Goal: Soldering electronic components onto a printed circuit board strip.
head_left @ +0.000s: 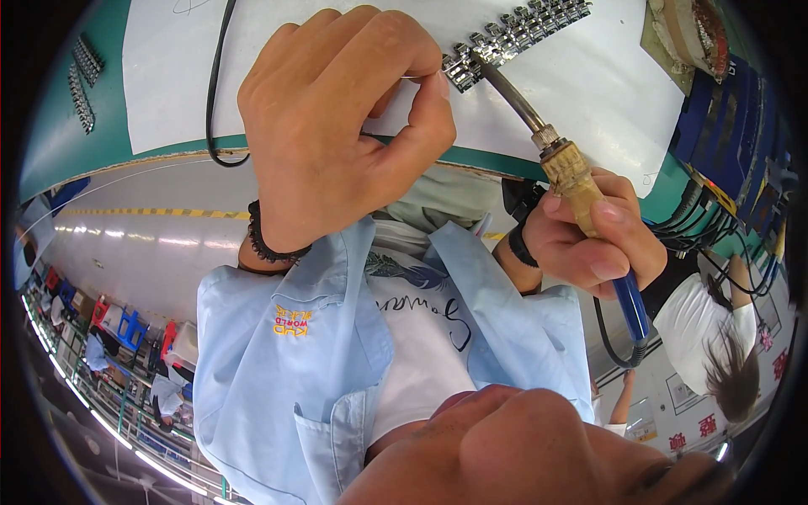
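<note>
My right hand (598, 236) grips a soldering iron (572, 177) with a tan, worn collar and a blue handle. Its tip reaches the row of small shiny metal connectors (513, 35) lying on the white sheet (177, 76). Close to the near end of that row, my left hand (345, 126) is closed, thumb and forefinger pinching a thin solder wire (410, 77). The short wire end points toward the connectors. Whether the wire touches the iron's tip I cannot tell. A pale strand trails off to the left behind my left hand.
Two short connector strips (82, 99) lie on the green tabletop (42, 139) at far left. A black cable (215, 93) crosses the sheet. Blue bins (741, 126) and bundled cables (694, 223) are at the right, near a person in white (703, 328). A stained holder (690, 38) stands back right.
</note>
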Motion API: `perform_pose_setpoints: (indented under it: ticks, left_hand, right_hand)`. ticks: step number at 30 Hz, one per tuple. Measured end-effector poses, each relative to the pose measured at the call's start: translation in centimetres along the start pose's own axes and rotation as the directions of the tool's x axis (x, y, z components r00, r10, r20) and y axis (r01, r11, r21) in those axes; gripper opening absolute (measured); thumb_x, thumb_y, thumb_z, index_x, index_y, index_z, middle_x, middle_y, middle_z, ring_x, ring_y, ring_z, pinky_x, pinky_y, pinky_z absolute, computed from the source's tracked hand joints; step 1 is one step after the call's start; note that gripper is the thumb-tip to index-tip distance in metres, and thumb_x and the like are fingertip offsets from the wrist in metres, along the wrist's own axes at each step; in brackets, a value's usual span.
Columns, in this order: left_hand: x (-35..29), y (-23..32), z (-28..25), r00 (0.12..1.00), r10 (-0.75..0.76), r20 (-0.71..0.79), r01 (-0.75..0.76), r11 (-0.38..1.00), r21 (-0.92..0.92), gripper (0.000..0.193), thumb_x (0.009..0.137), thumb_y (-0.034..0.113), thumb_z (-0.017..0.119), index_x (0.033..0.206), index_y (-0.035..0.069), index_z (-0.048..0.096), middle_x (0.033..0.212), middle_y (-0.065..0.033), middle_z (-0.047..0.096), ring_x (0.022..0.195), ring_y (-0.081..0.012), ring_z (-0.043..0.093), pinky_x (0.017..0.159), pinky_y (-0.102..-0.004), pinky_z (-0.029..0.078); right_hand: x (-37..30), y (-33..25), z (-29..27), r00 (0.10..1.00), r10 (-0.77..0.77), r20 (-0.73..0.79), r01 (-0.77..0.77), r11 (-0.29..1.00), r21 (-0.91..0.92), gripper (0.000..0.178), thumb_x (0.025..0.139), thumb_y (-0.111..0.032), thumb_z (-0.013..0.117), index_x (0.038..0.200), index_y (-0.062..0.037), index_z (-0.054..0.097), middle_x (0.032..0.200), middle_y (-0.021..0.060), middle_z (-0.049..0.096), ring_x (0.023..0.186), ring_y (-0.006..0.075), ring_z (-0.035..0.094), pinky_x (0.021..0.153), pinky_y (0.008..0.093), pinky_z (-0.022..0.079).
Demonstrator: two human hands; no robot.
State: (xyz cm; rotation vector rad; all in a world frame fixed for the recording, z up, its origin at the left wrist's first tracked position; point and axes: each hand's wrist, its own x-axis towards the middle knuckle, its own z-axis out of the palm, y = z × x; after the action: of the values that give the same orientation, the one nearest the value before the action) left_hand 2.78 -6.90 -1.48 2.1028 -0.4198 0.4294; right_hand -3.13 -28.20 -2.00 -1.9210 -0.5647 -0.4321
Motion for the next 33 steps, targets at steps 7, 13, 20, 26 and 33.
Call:
perform_pose_setpoints:
  ticks: [7, 13, 20, 26, 33]
  left_hand:
    - [-0.4, 0.2, 0.3, 0.998, -0.061, -0.021, 0.061, 0.998, -0.009, 0.013, 0.070, -0.001, 0.070, 0.074, 0.007, 0.060, 0.060, -0.0005, 0.044, 0.056, -0.0125, 0.035, 0.051, -0.0292, 0.026]
    - [-0.3, 0.8, 0.0, 0.986, -0.135, 0.094, 0.127, 0.988, 0.090, 0.014, 0.070, -0.002, 0.070, 0.075, 0.007, 0.061, 0.060, -0.0005, 0.043, 0.055, -0.0127, 0.035, 0.051, -0.0296, 0.025]
    - [0.2, -0.6, -0.4, 0.995, 0.052, 0.081, -0.057, 0.996, 0.063, 0.014, 0.070, -0.003, 0.071, 0.076, 0.007, 0.062, 0.060, -0.0006, 0.044, 0.055, -0.0129, 0.034, 0.051, -0.0301, 0.026]
    - [-0.4, 0.2, 0.1, 1.000, -0.020, 0.008, 0.019, 0.998, 0.057, 0.014, 0.069, -0.002, 0.070, 0.075, 0.007, 0.061, 0.059, -0.0005, 0.043, 0.055, -0.0131, 0.034, 0.052, -0.0303, 0.026]
    - [-0.8, 0.0, 0.4, 0.996, -0.093, -0.009, 0.094, 0.994, 0.062, 0.014, 0.068, -0.001, 0.070, 0.073, 0.008, 0.060, 0.058, -0.0004, 0.041, 0.055, -0.0137, 0.033, 0.052, -0.0309, 0.026]
  right_hand:
    - [0.2, -0.3, 0.1, 1.000, 0.021, -0.005, -0.021, 1.000, -0.008, 0.041, 0.106, -0.040, 0.042, 0.120, -0.0027, 0.052, 0.072, 0.0164, 0.064, 0.066, 0.0263, 0.066, 0.064, 0.0396, 0.059]
    - [0.2, 0.3, 1.1, 0.994, -0.049, -0.100, 0.045, 0.998, -0.036, 0.041, 0.107, -0.039, 0.042, 0.114, -0.0003, 0.052, 0.064, 0.0146, 0.061, 0.057, 0.0237, 0.063, 0.059, 0.0379, 0.059]
    - [-0.3, 0.5, 0.8, 0.992, -0.062, -0.110, 0.060, 0.998, -0.014, 0.042, 0.106, -0.040, 0.043, 0.113, 0.0003, 0.053, 0.063, 0.0143, 0.061, 0.059, 0.0236, 0.063, 0.057, 0.0374, 0.058]
    - [-1.4, 1.7, 1.2, 0.960, -0.114, -0.256, 0.146, 0.983, 0.108, 0.049, 0.106, -0.047, 0.037, 0.110, 0.0002, 0.052, 0.064, 0.0126, 0.063, 0.058, 0.0230, 0.061, 0.057, 0.0375, 0.057]
    - [-1.1, 1.1, 0.3, 0.993, -0.056, -0.100, 0.061, 0.997, 0.052, 0.048, 0.106, -0.047, 0.038, 0.118, -0.0015, 0.049, 0.065, 0.0112, 0.064, 0.062, 0.0244, 0.063, 0.062, 0.0421, 0.058]
